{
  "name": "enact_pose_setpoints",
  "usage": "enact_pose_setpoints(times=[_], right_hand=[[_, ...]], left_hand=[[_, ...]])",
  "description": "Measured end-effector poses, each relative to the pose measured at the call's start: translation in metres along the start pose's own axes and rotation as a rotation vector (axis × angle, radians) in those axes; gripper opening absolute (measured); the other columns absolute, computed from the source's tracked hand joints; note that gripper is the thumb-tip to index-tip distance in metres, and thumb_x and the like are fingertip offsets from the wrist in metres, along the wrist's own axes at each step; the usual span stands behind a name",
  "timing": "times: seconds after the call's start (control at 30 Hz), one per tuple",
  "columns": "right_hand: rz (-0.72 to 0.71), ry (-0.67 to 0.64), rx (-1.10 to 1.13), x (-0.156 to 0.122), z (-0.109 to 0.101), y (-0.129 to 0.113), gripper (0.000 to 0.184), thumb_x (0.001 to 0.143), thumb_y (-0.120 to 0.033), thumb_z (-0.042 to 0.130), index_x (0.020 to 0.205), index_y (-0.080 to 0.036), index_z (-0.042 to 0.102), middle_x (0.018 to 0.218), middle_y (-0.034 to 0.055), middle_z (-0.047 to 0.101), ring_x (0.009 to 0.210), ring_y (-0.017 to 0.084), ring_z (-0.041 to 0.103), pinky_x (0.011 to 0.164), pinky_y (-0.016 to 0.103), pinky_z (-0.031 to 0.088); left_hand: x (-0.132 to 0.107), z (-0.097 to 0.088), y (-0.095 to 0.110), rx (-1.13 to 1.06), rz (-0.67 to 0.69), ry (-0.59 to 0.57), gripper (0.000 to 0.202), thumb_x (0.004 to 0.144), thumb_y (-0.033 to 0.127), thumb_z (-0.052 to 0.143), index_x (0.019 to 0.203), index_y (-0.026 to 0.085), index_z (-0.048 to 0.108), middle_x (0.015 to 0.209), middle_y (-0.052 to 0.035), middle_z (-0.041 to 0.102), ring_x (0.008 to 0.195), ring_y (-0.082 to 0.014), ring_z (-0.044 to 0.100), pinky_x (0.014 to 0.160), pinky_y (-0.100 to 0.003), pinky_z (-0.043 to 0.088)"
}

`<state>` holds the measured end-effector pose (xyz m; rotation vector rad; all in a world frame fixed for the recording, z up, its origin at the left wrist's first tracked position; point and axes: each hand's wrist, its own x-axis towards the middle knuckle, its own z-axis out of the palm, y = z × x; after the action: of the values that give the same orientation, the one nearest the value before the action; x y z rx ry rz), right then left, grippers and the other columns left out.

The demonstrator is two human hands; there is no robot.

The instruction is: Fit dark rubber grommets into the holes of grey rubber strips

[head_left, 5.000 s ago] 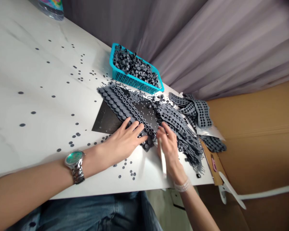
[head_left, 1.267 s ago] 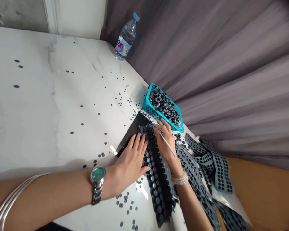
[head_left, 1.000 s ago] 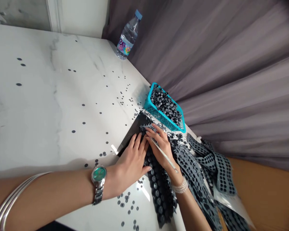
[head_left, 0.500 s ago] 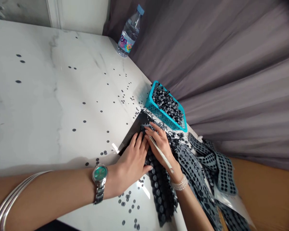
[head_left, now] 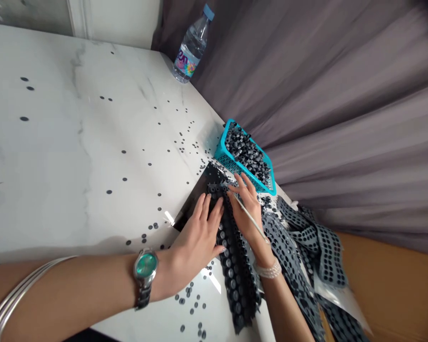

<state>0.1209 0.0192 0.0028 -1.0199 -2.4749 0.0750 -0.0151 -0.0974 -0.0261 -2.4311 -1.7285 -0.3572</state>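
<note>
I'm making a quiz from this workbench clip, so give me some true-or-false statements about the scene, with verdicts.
1. The left hand wears a silver wristwatch. True.
2. The right hand holds a thin white stick. True.
3. The teal basket is empty. False: it is heaped with small dark grey cylinders.
4. The water bottle lies on its side. False: it stands upright.
5. The pearl bracelet is on the left wrist. False: it is on the right wrist.
6. Small dark discs lie scattered on the white marble table. True.
</note>
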Motion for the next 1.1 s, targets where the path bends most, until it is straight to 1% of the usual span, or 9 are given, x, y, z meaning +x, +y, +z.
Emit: enact_pose_setpoints(times=[0.07,0.17,0.27,0.5,0.73,0.8,0.93,1.0,1.1], right_hand=[[0.035,-0.022,0.025,-0.014,-0.003,-0.001,0.018,0.095,-0.024,0.050,0.108,-0.024,0.063,0.135,0.0086,0.058,0.138,0.024,0.040,0.109,0.051,0.042],[0.060,-0.086,0.046,-0.031,-0.004,-0.004,0.020,0.095,-0.022,0.050,0.110,-0.024,0.063,0.131,0.0076,0.061,0.134,0.023,0.045,0.107,0.047,0.044],[0.059,-0.101,0.044,-0.037,-0.001,-0.007,0.020,0.095,-0.022,0.050,0.110,-0.024,0.064,0.132,0.0079,0.060,0.131,0.024,0.050,0.104,0.046,0.046],[-0.027,-0.087,-0.012,-0.032,0.001,-0.008,0.020,0.096,-0.022,0.050,0.110,-0.024,0.064,0.127,0.0080,0.064,0.131,0.023,0.049,0.100,0.044,0.046],[-0.130,-0.086,-0.093,-0.020,0.005,-0.003,0.021,0.096,-0.020,0.047,0.111,-0.022,0.062,0.122,0.0107,0.066,0.126,0.024,0.054,0.096,0.043,0.048],[-0.100,-0.016,-0.113,-0.013,0.007,0.004,0.021,0.097,-0.021,0.046,0.110,-0.022,0.062,0.126,0.0118,0.063,0.125,0.023,0.054,0.097,0.043,0.047],[0.092,0.149,-0.094,0.001,0.008,0.014,0.021,0.097,-0.026,0.045,0.109,-0.022,0.062,0.126,0.0116,0.062,0.131,0.023,0.048,0.102,0.045,0.046],[0.106,0.128,-0.070,0.003,0.006,0.013,0.020,0.096,-0.027,0.048,0.108,-0.022,0.063,0.129,0.0112,0.060,0.136,0.024,0.042,0.104,0.046,0.046],[0.007,0.025,-0.045,-0.007,0.002,0.003,0.019,0.095,-0.024,0.050,0.108,-0.023,0.064,0.134,0.0096,0.058,0.139,0.025,0.038,0.107,0.049,0.043]], left_hand=[[-0.002,0.000,0.003,0.048,0.054,0.022,0.076,0.088,0.061,0.045,0.143,0.009,0.045,0.152,-0.0168,0.039,0.137,-0.0436,0.034,0.117,-0.058,0.013],[-0.007,0.004,0.007,0.053,0.158,0.078,0.067,0.092,0.055,0.042,0.139,0.008,0.050,0.146,-0.0175,0.047,0.137,-0.0358,0.038,0.118,-0.051,0.018],[-0.011,0.009,0.010,0.033,0.157,0.119,0.068,0.092,0.055,0.043,0.138,0.005,0.051,0.144,-0.0179,0.050,0.135,-0.0311,0.041,0.118,-0.045,0.020],[-0.009,0.015,0.013,-0.006,0.111,0.082,0.071,0.090,0.059,0.044,0.138,0.007,0.051,0.144,-0.0152,0.050,0.135,-0.0288,0.042,0.116,-0.042,0.027],[-0.012,0.019,0.015,-0.090,0.106,0.020,0.074,0.091,0.059,0.042,0.142,0.005,0.045,0.148,-0.0166,0.044,0.137,-0.0288,0.040,0.114,-0.040,0.031],[-0.013,0.020,0.016,-0.093,0.104,0.020,0.074,0.092,0.058,0.041,0.142,0.005,0.044,0.150,-0.0170,0.042,0.139,-0.0290,0.038,0.115,-0.041,0.030],[-0.013,0.021,0.017,-0.088,0.102,0.034,0.075,0.091,0.059,0.041,0.144,0.005,0.040,0.152,-0.0171,0.036,0.142,-0.0287,0.031,0.116,-0.041,0.028],[-0.013,0.021,0.017,-0.092,0.092,0.036,0.075,0.091,0.058,0.042,0.144,0.005,0.040,0.152,-0.0166,0.036,0.142,-0.0285,0.031,0.116,-0.041,0.028],[-0.012,0.019,0.017,-0.103,0.084,0.041,0.074,0.091,0.058,0.043,0.143,0.004,0.043,0.150,-0.0164,0.040,0.140,-0.0288,0.036,0.116,-0.041,0.029]])
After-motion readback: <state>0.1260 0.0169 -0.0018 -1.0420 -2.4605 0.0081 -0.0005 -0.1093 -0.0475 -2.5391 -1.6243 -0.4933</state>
